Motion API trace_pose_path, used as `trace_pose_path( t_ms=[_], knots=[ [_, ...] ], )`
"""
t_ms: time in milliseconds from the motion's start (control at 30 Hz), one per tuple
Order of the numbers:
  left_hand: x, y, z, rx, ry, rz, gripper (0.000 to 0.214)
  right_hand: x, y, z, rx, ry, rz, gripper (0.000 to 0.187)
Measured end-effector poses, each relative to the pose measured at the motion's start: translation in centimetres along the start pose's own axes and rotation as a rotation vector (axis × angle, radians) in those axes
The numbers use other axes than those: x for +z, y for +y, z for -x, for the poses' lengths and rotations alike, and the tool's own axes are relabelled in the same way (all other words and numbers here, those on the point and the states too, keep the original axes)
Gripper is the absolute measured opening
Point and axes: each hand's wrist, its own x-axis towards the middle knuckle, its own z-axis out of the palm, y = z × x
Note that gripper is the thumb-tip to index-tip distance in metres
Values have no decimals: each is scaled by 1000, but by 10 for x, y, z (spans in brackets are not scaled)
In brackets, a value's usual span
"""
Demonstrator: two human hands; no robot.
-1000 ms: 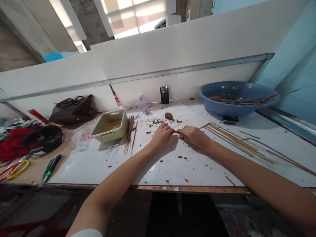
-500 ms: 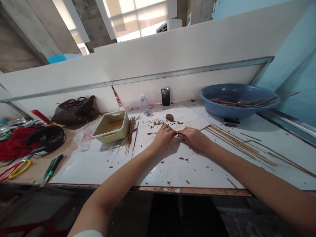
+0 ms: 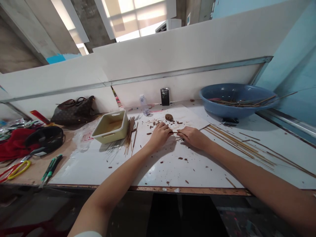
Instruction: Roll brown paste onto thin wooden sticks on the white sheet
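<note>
Over the middle of the white board, my left hand [image 3: 160,134] and my right hand [image 3: 191,135] are closed in pinches on a thin brown stick [image 3: 175,132]. A short length of it shows between the fingertips; the rest is hidden by the hands. Just beyond my hands lies a brown lump [image 3: 169,117] like clay, with dark crumbs scattered round it. To the right of my right hand, several long tan sticks [image 3: 232,141] lie on the board. A bundle of shorter brown sticks [image 3: 129,135] lies left of my left hand.
A yellow-green tub [image 3: 108,136] with brownish contents stands at left. A bottle [image 3: 144,105] and a phone [image 3: 165,96] stand at the back. A large blue basin [image 3: 237,110] holding sticks is at right. Cutters [image 3: 51,168], scissors [image 3: 19,169] and a bag [image 3: 72,111] lie far left.
My left hand has moved slightly left, away from my right hand. The gap between them is wider and more of the thin brown stick shows.
</note>
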Motion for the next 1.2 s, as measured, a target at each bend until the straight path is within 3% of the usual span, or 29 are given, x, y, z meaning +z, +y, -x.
trace_pose_path(
  t_ms=[333, 567, 800, 1200],
  knots=[
    [2, 4, 2, 30, 17, 6, 20, 0, -3, 0, 23, -51, 11, 33],
    [3, 3, 1, 35, 24, 5, 21, 0, -1, -2, 92, -72, -113, 33],
    [4, 4, 2, 30, 40, 29, 20, -1, -1, -2, 112, -21, -139, 32],
    [6, 3, 4, 20, -30, 2, 22, -1, 1, -3, 102, -61, -168, 23]
  ],
)
